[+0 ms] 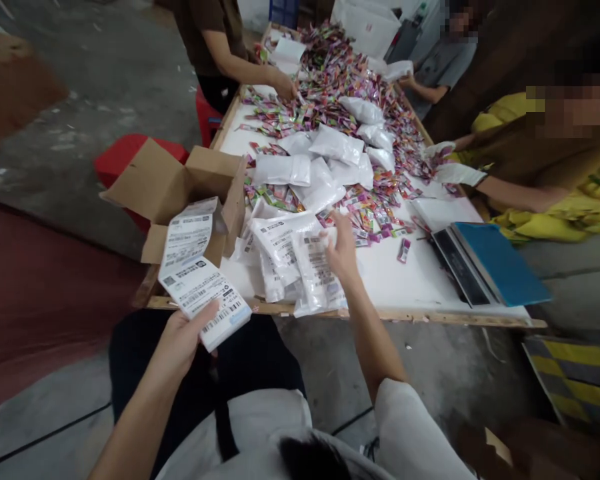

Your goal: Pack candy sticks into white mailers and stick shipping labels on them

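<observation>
My left hand (pixel 183 340) is closed on a stack of white shipping labels (pixel 205 293) with barcodes, held just off the near edge of the table. My right hand (pixel 341 248) reaches over the table with fingers curled on a white labelled mailer bag (pixel 316 270). More labelled bags (pixel 277 247) lie piled to its left. An open cardboard box (pixel 180 187) stands at the table's near left corner, with a strip of labels (pixel 189 237) hanging out of it.
A long white table (pixel 405 280) carries a heap of small colourful packets (pixel 340 73) and filled white bags (pixel 330 150). A blue-topped scale (pixel 490 263) sits at the near right. Three other people work along both sides. A red stool (pixel 130 150) stands behind the box.
</observation>
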The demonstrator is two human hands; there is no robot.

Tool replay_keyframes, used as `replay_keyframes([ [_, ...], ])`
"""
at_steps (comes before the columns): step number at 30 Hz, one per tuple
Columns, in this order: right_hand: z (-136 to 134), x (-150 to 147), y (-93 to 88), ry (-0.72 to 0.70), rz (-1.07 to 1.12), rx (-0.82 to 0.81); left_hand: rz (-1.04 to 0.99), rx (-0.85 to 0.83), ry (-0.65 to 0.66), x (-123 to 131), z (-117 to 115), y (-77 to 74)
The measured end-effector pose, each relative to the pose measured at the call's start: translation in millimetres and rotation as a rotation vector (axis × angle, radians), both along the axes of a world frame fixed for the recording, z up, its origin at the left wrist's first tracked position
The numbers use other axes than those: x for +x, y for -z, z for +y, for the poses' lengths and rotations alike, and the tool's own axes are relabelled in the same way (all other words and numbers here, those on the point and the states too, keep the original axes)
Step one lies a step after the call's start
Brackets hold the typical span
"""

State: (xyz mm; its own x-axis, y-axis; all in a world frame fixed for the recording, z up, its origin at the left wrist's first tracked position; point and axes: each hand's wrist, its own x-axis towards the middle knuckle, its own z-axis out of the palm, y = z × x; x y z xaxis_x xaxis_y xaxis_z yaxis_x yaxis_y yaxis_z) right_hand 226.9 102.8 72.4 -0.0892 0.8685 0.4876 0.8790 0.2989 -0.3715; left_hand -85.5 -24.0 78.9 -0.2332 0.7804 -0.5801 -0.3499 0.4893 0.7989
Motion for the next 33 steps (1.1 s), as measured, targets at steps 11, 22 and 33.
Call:
replay_keyframes([
  [11,174.6,58.4,0.2,0.050,0.106,-0.066,-0.048,-0.035,0.032,-12.2,-0.3,-2.8],
  [22,7.9,-3.0,-100.2,0.120,-0.136,0.256,-0.062,-0.029,-0.022,-0.6,6.6,-12.4],
  [33,-72.1,-31.6,-37.6,-0.099,-0.117,-0.003,-0.026,0.250,0.304,-5.8,-16.6,-25.7],
])
